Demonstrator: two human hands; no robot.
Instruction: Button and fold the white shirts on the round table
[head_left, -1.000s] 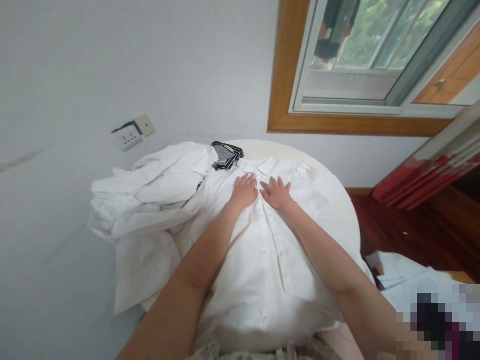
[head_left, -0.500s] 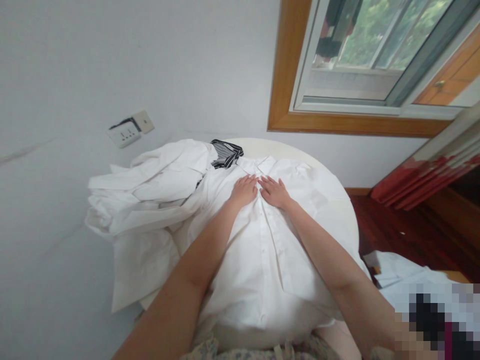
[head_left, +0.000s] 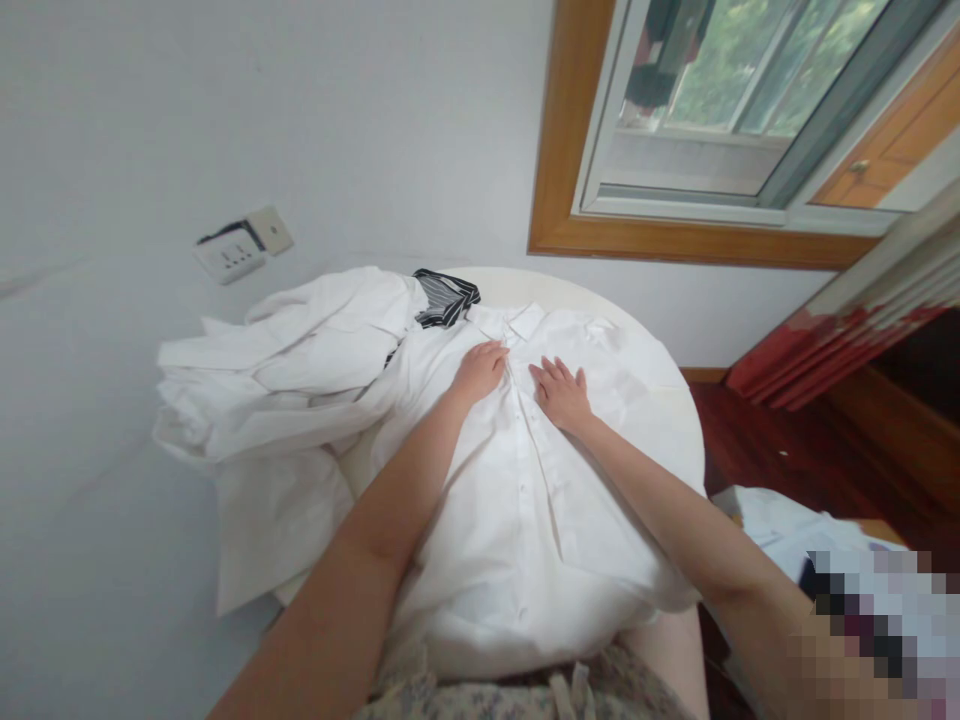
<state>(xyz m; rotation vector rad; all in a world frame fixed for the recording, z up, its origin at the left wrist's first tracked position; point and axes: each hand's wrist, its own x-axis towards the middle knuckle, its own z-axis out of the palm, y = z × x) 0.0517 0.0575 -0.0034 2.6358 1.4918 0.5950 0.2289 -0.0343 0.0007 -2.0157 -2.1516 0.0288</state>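
Note:
A white button-up shirt [head_left: 491, 520] lies front side up on a round white table [head_left: 679, 405], its collar toward the wall and its button strip running toward me. My left hand [head_left: 481, 372] rests on the shirt just left of the strip, below the collar, with its fingers stretched out. Right of the strip, my right hand [head_left: 564, 396] lies flat on the fabric with fingers spread. Neither hand holds anything that I can see. Some creases run down the shirt front between my forearms.
To the left, a heap of white clothes [head_left: 300, 350] overhangs the table edge. A black-and-white striped cloth [head_left: 448, 298] lies beside the collar. Wall sockets [head_left: 232, 252], a wood-framed window [head_left: 551, 238] and a red-and-white curtain [head_left: 787, 370] surround the table. Pale cloth [head_left: 780, 525] sits at lower right.
My right hand has slid right, away from the button strip, and its fingers have spread. My left hand stays near the strip. The view has shifted slightly.

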